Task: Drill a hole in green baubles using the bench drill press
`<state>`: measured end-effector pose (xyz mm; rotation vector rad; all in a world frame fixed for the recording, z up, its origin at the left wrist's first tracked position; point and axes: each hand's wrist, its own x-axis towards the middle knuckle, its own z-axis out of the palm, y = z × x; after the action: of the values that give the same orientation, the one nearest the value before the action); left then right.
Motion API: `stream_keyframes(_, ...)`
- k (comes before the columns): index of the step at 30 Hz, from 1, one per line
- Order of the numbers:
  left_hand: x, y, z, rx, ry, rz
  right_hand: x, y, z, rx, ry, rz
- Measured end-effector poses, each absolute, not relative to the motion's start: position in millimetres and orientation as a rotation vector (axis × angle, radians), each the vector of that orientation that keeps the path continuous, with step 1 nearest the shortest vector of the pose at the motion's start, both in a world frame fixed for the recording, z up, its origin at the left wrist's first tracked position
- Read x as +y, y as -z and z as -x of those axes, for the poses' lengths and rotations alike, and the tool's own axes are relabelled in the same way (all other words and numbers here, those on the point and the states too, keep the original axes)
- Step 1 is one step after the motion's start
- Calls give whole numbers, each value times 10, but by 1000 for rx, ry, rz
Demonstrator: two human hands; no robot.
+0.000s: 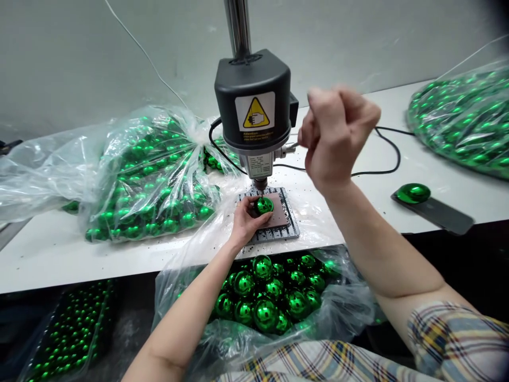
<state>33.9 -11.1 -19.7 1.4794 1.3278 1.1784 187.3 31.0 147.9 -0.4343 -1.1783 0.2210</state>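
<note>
A shiny green bauble (265,205) sits under the chuck of a small bench drill press (254,101). My left hand (248,218) is closed around the bauble's left side, thumb in front and fingers behind, and steadies it on a brownish pad (281,213). The pad lies on the slotted metal base plate (292,231), which is strewn with dark shavings. My right hand (338,135) is raised to the right of the drill head, its fingers wrapped round the feed lever (290,149). Most of the lever is hidden by the fist.
Below the table edge, an open plastic bag holds many green baubles (274,289). A tied bag of baubles (147,180) rests on the left, another bag (465,116) at far right. A phone (445,215) bears a green piece (413,192). A black cable (392,143) crosses the table.
</note>
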Motion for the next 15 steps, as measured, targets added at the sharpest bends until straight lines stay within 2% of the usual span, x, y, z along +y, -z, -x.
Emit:
stream_keyframes(4, -325, -70, -174, 1472, -1098, -1720, 559, -1834, -1877, -1116, -583, 520)
stream_keyframes(6, -502, -329, 48, 1422, -816, -1925, 642, -1861, -1906, -1137, -658, 525)
stream_keyframes(8, -630, -599, 300, 1173, -334, -2040, 668, -1837, -1925, -1181, -665, 513)
stream_keyframes(10, -605, -794, 499, 1052, -110, -2014, 646, -1812, -1922, -1179, -652, 494)
stream_keyframes(12, -361, -861, 600, 1197, -215, -1991, 599, -1811, -1900, -1136, -655, 493)
stream_keyframes(15, 332, -755, 594, 1756, -469, -2013, 535, -1840, -1862, -1091, -681, 515)
